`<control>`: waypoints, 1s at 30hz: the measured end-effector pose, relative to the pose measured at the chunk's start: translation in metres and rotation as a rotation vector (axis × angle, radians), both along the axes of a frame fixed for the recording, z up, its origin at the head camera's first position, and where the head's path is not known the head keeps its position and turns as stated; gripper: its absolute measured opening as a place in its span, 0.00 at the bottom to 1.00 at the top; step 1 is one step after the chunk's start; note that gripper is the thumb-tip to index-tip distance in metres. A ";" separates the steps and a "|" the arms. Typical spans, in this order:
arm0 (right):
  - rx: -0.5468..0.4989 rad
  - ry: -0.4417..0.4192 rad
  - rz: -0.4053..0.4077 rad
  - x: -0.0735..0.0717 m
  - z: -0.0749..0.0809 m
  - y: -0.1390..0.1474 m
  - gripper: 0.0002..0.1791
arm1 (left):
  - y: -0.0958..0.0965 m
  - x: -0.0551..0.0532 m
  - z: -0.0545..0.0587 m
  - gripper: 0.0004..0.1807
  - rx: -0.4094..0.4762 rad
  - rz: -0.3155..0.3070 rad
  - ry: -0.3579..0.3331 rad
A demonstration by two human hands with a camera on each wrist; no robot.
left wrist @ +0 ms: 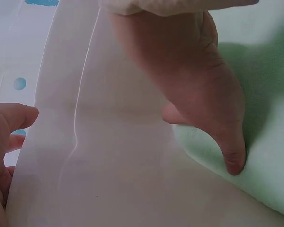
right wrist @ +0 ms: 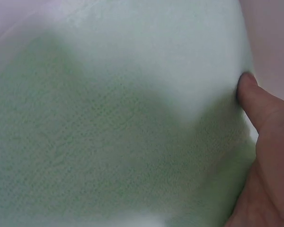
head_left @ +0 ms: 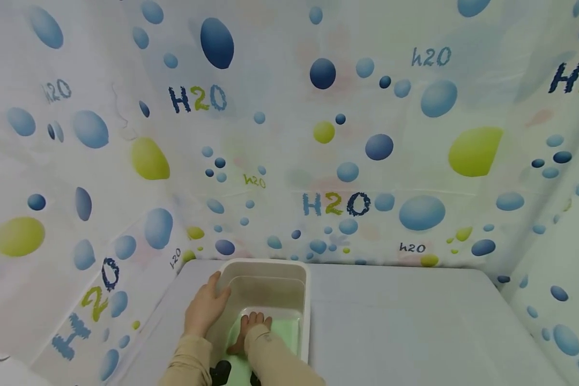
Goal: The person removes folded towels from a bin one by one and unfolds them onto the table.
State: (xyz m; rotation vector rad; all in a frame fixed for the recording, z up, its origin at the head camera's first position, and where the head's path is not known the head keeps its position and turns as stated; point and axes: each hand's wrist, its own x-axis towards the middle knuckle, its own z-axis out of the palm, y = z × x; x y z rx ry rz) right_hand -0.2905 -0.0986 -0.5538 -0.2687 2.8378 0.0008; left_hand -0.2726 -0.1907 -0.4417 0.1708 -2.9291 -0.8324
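Pale green cloth (head_left: 289,333) lies in the bottom of a beige plastic bin (head_left: 270,262). The right hand (head_left: 251,328) presses it, fingers extended; the left hand (head_left: 205,308) is at the bin's left rim (whether gripping, I cannot tell).

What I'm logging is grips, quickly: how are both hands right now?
Left hand: at the tub's rim; whether it grips cannot be told.
Right hand: open, on the green cloth.

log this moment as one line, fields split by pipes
left hand: holds left rim of bin | right hand: on green cloth | green cloth: inside bin | bin: on white tabletop
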 end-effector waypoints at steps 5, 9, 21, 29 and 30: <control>0.092 0.056 0.014 0.002 0.005 0.004 0.44 | 0.004 -0.002 0.000 0.32 0.009 -0.021 0.003; 0.136 0.067 0.026 0.008 0.003 -0.003 0.45 | -0.001 0.002 -0.001 0.31 0.007 -0.022 -0.014; 0.006 0.142 0.066 -0.014 0.017 0.006 0.45 | 0.003 -0.009 -0.002 0.32 0.087 -0.033 -0.002; -0.107 0.230 0.074 -0.003 0.046 0.006 0.46 | -0.004 -0.006 -0.001 0.39 0.056 -0.045 -0.039; -0.110 0.224 0.079 0.001 0.049 0.004 0.46 | -0.006 -0.004 -0.001 0.40 0.057 -0.044 -0.046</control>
